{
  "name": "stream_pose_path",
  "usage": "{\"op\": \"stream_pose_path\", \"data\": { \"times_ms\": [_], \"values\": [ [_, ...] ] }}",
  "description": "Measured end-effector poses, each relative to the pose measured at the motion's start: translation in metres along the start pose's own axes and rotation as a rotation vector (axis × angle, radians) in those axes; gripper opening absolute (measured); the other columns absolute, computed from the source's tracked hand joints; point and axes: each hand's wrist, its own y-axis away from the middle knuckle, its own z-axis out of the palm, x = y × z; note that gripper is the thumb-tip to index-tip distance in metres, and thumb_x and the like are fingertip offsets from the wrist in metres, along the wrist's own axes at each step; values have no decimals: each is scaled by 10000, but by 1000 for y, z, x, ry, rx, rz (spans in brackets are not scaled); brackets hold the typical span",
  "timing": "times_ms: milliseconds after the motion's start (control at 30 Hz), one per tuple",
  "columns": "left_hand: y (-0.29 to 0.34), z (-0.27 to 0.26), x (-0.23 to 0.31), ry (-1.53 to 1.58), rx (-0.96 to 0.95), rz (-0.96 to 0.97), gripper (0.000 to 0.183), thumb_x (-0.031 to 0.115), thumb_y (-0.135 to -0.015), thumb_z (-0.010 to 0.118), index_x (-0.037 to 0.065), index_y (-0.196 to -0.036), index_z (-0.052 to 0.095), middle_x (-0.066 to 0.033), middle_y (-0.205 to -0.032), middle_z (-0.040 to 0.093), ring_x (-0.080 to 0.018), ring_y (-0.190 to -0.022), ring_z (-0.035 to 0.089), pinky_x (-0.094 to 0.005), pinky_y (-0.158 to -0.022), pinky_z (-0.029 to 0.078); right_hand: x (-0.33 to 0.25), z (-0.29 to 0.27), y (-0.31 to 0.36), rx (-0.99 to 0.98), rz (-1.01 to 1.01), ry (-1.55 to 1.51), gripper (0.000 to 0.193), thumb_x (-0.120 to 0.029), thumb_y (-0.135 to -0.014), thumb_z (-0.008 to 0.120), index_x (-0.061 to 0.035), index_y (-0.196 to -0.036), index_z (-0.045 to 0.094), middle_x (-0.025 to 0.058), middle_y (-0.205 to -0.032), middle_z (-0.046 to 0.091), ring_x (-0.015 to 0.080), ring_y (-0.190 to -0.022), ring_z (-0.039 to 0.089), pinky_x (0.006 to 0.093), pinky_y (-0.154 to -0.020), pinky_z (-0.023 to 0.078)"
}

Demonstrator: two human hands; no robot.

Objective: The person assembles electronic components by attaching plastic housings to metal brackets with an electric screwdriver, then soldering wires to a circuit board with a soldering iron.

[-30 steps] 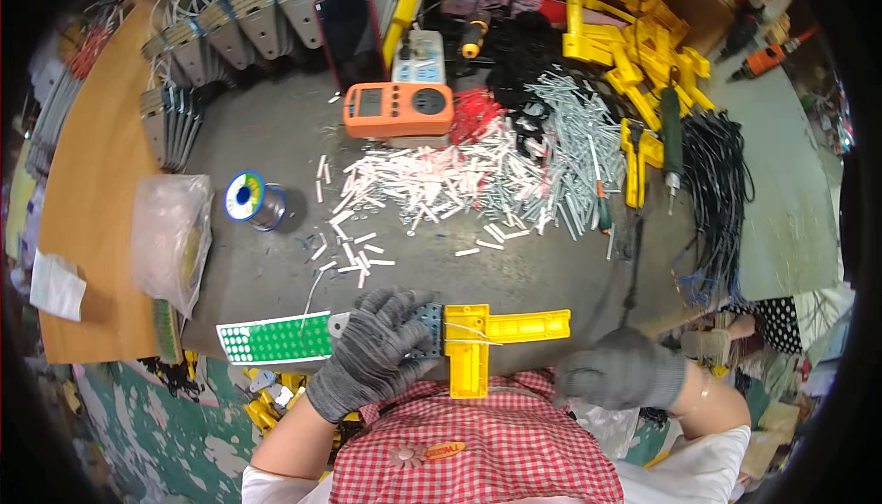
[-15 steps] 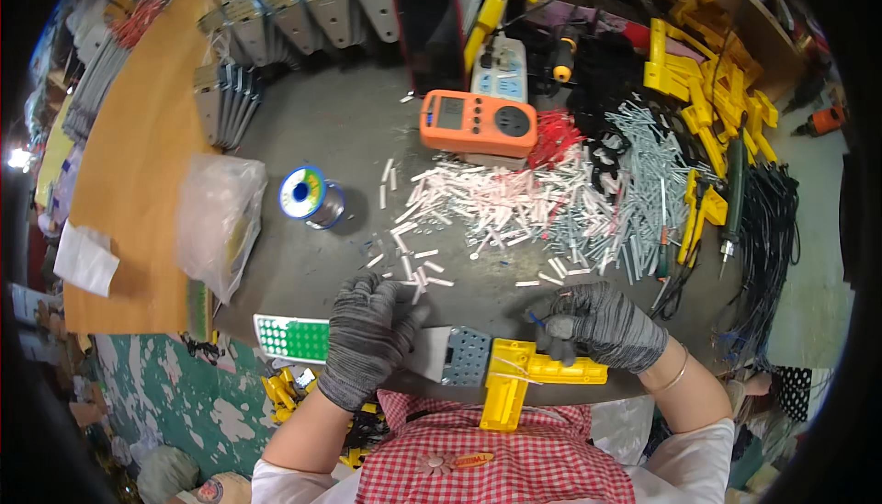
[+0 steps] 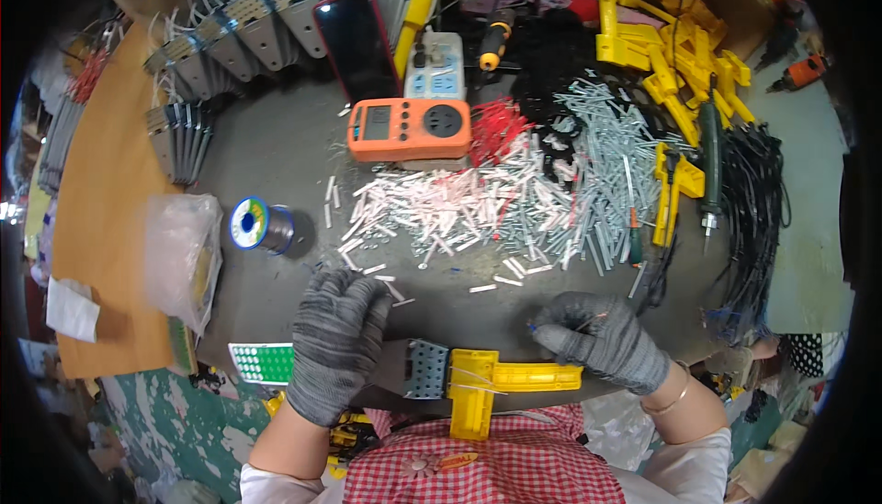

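Note:
My left hand (image 3: 338, 343), in a grey striped glove, has its fingers curled at the bench's near side, close to a few white tubes (image 3: 395, 291). Whatever its fingertips grip is hidden. Beneath and beside it lies a grey metal plate with a perforated end (image 3: 426, 369), which meets a yellow plastic handle (image 3: 473, 403) at the bench edge. My right hand (image 3: 602, 343), gloved alike, is closed in a pinch above and right of the handle, apart from it. A thin wire with a blue tip (image 3: 533, 328) pokes out of its fingers.
A heap of white tubes (image 3: 441, 205) and grey metal pins (image 3: 606, 164) covers mid-bench. Behind it stand an orange meter (image 3: 409, 130), power strip (image 3: 435, 67) and phone (image 3: 358, 45). A solder spool (image 3: 262, 226) is left; a soldering iron (image 3: 710, 164) and black cables (image 3: 753, 219) lie right.
The view has shifted, so the bench items appear further left. My right hand has turned and lifted away from the yellow handle. My left hand stays over the metal plate.

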Motion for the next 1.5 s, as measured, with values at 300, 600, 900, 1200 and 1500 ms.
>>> {"op": "stream_pose_path", "data": {
  "times_ms": [300, 600, 900, 1200, 1500],
  "values": [
    [-4, 21, -10, -27, -230, 124, 185, 169, -791, 726, 77, -937, 660, -137, -987, 618, -344, -952, 572, -454, -914, 424, 0, 5, -16, -58, -2, 0, 285, -270, -919, 691, -9, -1035, 686, 35, -788, 679, 66, -635, 590, 235, -568, 481],
    [-2, 30, 55, 437, 17, 248, 246, 24, -787, 731, 40, -1025, 670, -99, -790, 617, -317, -733, 597, -409, -674, 512, 1, 15, -18, -131, -72, -148, 258, -259, -925, 673, -2, -924, 656, 25, -696, 600, 79, -564, 533, 233, -519, 430],
    [7, 23, 47, 489, -156, 224, 349, 63, -805, 641, 73, -1154, 658, -145, -841, 657, -303, -765, 645, -388, -689, 533, 11, 15, -19, -6, -229, 165, 335, -305, -925, 677, 6, -1048, 690, 41, -759, 678, 117, -661, 618, 285, -624, 503],
    [6, 31, 40, 315, 10, 426, 322, 92, -784, 765, 75, -1097, 690, -96, -808, 664, -278, -690, 636, -358, -582, 505, 2, 18, -13, -53, -186, 90, 306, -299, -931, 669, -5, -1009, 704, 54, -812, 694, 103, -714, 626, 280, -686, 521],
    [0, 35, 33, 403, -99, 517, 309, 72, -786, 749, 75, -1090, 693, -98, -834, 652, -284, -740, 640, -377, -645, 527, 27, 19, -26, -118, -320, 230, 282, -247, -910, 696, -1, -1048, 698, 69, -859, 700, 100, -762, 622, 282, -708, 523]
  ]
}}
